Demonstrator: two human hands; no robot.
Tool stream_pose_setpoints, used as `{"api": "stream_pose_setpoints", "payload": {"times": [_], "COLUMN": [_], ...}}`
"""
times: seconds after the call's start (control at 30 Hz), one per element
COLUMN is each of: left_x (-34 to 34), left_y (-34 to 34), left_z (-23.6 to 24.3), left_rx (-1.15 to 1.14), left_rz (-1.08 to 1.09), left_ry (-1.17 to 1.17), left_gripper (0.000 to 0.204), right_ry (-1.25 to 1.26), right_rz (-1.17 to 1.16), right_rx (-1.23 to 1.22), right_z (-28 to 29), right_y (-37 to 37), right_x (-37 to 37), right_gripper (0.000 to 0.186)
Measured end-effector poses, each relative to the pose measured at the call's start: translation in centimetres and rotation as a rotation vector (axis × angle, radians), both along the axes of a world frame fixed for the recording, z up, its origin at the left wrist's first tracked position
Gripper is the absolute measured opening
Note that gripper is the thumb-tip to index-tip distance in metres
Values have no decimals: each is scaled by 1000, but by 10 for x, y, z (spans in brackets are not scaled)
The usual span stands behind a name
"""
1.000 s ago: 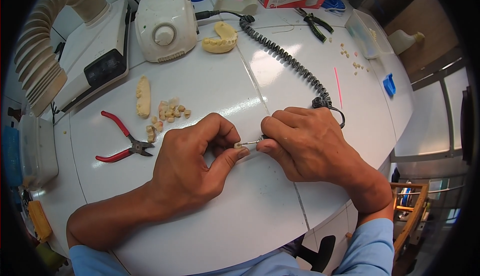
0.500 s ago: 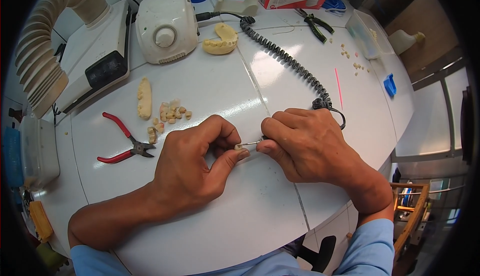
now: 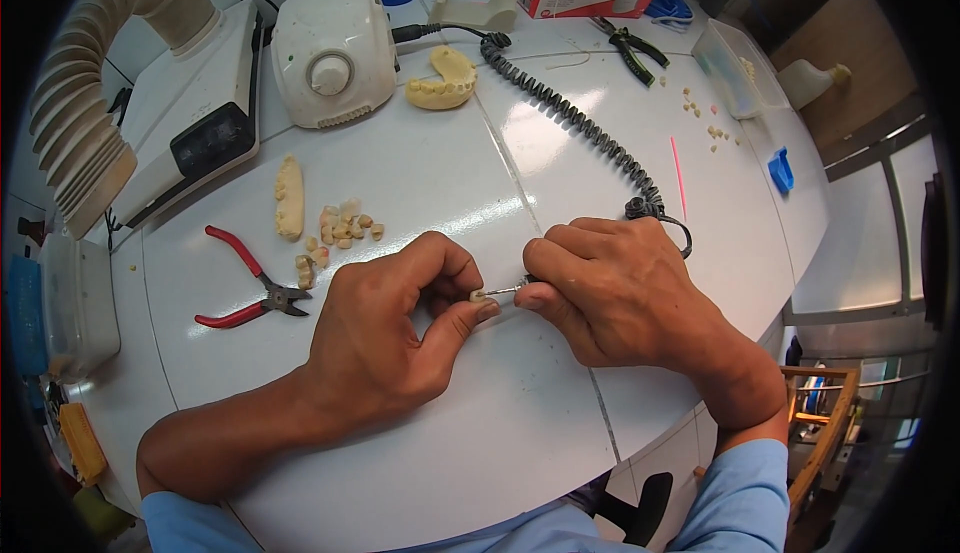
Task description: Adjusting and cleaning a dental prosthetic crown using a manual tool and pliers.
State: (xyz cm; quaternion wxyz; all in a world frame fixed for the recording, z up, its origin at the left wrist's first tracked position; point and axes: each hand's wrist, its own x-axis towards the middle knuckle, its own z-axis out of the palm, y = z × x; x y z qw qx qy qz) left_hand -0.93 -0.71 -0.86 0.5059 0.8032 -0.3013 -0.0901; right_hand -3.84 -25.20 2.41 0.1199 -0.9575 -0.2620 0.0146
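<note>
On a glossy white table [image 3: 500, 403] crossed by dark seams, reflected light shines beyond the hands: the left hand [image 3: 385, 323] pinches a small cream piece [image 3: 476, 296] above the surface near the middle, and the right hand [image 3: 620, 293] grips a mostly hidden handpiece [image 3: 524, 281], its thin tip at that piece. Red-handled cutters [image 3: 255, 288] lie to the left, a white control box [image 3: 335, 53] stands at the back beside a ribbed hose [image 3: 75, 83], and a wooden frame [image 3: 825, 443] stands past the right edge.
</note>
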Motion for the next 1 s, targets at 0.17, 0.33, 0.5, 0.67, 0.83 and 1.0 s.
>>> {"api": "stream_pose_setpoints", "payload": {"times": [0.17,0.33,0.5,0.67,0.83,1.0], "left_x": [0,0,0,0,0,0], "left_y": [0,0,-1,1,-1,-1], "left_z": [0,0,-2,1,1,2], "left_rx": [9,8,-15,14,2,5], "left_rz": [-3,1,7,2,4,3], "left_ry": [-5,-1,-1,-1,-9,-3], "left_gripper": [19,19,19,19,19,20], "right_ry": [-17,-5,-1,-11,-11,21], "right_rz": [8,10,-18,1,11,-5], "right_rx": [40,33,4,32,35,3], "right_z": [1,2,0,0,1,2], "right_y": [0,0,1,0,0,0], "right_x": [0,0,0,0,0,0], "right_gripper": [35,35,35,36,36,36]}}
